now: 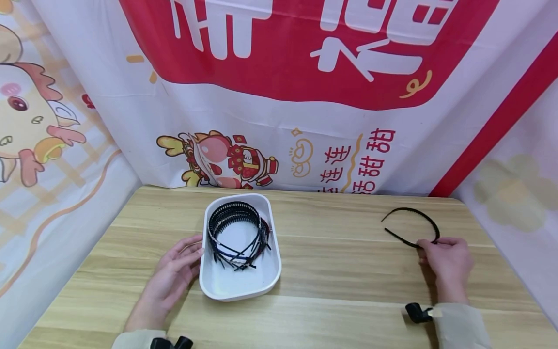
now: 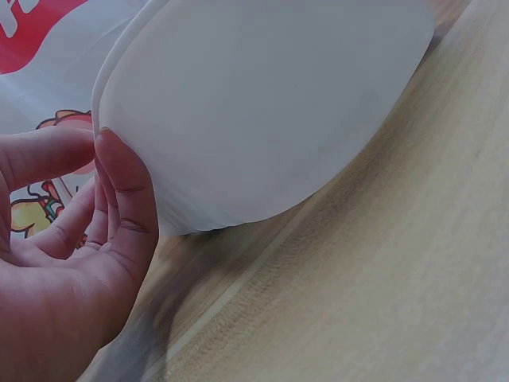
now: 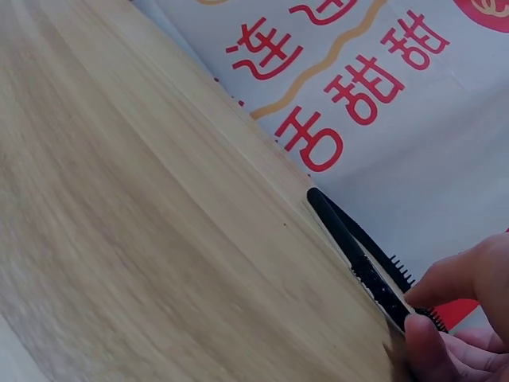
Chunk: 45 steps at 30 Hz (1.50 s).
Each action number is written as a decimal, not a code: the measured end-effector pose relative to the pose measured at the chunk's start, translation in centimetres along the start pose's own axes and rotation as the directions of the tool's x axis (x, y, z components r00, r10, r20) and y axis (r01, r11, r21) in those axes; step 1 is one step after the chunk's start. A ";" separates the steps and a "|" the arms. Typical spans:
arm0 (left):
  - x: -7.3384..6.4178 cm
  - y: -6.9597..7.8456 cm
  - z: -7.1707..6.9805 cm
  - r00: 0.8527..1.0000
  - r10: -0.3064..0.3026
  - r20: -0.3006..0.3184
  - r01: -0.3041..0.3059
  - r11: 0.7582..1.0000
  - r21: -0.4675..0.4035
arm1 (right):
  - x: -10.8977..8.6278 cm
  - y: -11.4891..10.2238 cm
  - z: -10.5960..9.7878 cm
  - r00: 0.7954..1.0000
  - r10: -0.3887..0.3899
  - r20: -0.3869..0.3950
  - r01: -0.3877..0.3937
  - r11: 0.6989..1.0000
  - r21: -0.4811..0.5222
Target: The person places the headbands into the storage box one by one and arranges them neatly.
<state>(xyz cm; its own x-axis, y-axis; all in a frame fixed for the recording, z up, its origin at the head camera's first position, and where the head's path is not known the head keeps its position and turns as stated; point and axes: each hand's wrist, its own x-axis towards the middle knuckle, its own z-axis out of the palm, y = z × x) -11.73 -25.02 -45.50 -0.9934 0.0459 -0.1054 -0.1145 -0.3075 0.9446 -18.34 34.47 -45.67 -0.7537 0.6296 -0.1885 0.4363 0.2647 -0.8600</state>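
On the table stands a white plastic bin (image 1: 240,290) with several black headbands (image 1: 237,208) stacked inside, some toothed like combs. My left hand (image 1: 176,271) holds the bin at its left side, and the left wrist view shows the fingertips and thumb right at the rim. The bin's outer wall (image 2: 270,103) fills much of that view. Over at the right, my right hand (image 1: 449,259) pinches a single black headband (image 1: 425,213) by its near side, its two ends pointing left. Small comb teeth and a dark, speckled outer band show on this headband (image 3: 350,243) up close.
The wooden table (image 1: 331,271) ends at the back against a white cloth hanging (image 1: 279,116) with red print. Printed cloth also hangs along the left (image 1: 69,145) and right (image 1: 519,184) sides. Bare wood lies between the bin and the right hand.
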 end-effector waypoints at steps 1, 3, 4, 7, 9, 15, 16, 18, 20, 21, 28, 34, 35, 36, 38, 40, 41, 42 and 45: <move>0.0 0.0 0.0 1.000 0.000 -0.002 0.000 1.000 0.001 | 0.0 0.0 -0.1 1.000 0.008 0.002 -0.008 1.000 0.010; 0.0 0.1 0.1 1.000 -0.001 -0.003 0.001 1.000 0.001 | 0.1 -0.1 -0.2 1.000 0.020 0.012 -0.020 1.000 0.018; 0.0 0.1 0.1 1.000 -0.002 -0.003 0.002 1.000 0.001 | 0.1 -0.1 -0.2 1.000 0.022 0.017 -0.023 1.000 0.015; 0.0 0.1 0.1 1.000 -0.002 -0.002 0.002 1.000 -0.002 | 0.1 -0.2 -0.3 0.999 0.021 0.035 -0.021 1.000 -0.009; -0.1 0.2 0.1 1.000 -0.002 -0.001 0.002 1.000 -0.003 | 0.1 -0.2 -0.3 0.999 0.016 0.043 -0.015 1.000 -0.019; -0.1 0.3 0.1 1.000 -0.002 0.000 0.002 1.000 -0.005 | 0.3 -0.1 -0.4 0.999 0.008 0.044 -0.007 1.000 -0.010; -0.1 0.3 0.1 1.000 -0.002 -0.001 0.002 1.000 -0.003 | 0.3 -0.1 -0.4 0.999 0.009 0.045 -0.008 1.000 -0.010; 0.0 0.3 0.1 1.000 -0.003 -0.002 0.003 1.000 -0.002 | 0.4 0.0 -0.4 0.999 0.011 0.046 -0.010 1.000 -0.012; 0.0 0.3 0.1 1.000 -0.005 -0.003 0.005 1.000 0.000 | 0.4 0.1 -0.3 0.999 0.007 0.045 -0.006 1.000 -0.017; 0.0 0.3 0.1 1.000 -0.005 -0.003 0.005 1.000 0.001 | 0.4 0.1 -0.3 0.999 0.002 0.043 -0.001 1.000 -0.025; 0.0 0.2 0.1 1.000 -0.003 0.000 0.003 1.000 -0.002 | 0.2 0.1 -0.4 0.999 -0.020 0.027 0.022 0.998 -0.066; 0.0 0.3 0.1 1.000 -0.005 -0.005 0.005 1.000 0.002 | 0.1 0.1 -0.4 0.999 -0.008 0.037 0.010 0.999 -0.050; 0.0 0.3 0.2 1.000 -0.006 -0.007 0.006 1.000 0.004 | 0.1 0.1 -0.4 0.999 -0.006 0.040 0.008 0.999 -0.044; 0.0 0.4 0.2 1.000 -0.007 -0.010 0.007 1.000 0.007 | 0.2 0.1 -0.4 0.999 -0.004 0.043 0.005 0.999 -0.040; 0.0 0.4 0.2 1.000 -0.007 -0.013 0.007 1.000 0.012 | 0.3 0.1 -0.4 0.999 0.003 0.047 -0.001 1.000 -0.026; 0.0 0.4 0.2 1.000 -0.004 -0.017 0.004 1.000 0.019 | 0.4 0.2 -0.4 0.999 0.004 0.050 -0.004 1.000 -0.003; 0.0 0.4 0.2 1.000 -0.002 -0.019 0.003 1.000 0.024 | 0.4 0.2 -0.4 0.999 0.005 0.052 -0.005 1.000 0.009; 0.0 0.4 0.2 1.000 -0.003 -0.023 0.003 1.000 0.029 | 0.4 0.2 -0.4 0.999 0.005 0.054 -0.006 1.000 0.016; -0.1 0.5 0.3 0.999 -0.003 -0.033 0.005 0.999 0.044 | 0.4 0.2 -0.4 0.998 0.000 0.058 -0.002 0.999 0.032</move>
<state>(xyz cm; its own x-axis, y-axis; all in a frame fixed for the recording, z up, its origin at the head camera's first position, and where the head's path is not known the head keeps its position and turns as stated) -11.72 -24.89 -44.89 -0.9928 0.0152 -0.1188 -0.1186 -0.2650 0.9569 -18.34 35.04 -45.75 -0.7811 0.5860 -0.2157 0.4217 0.2403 -0.8743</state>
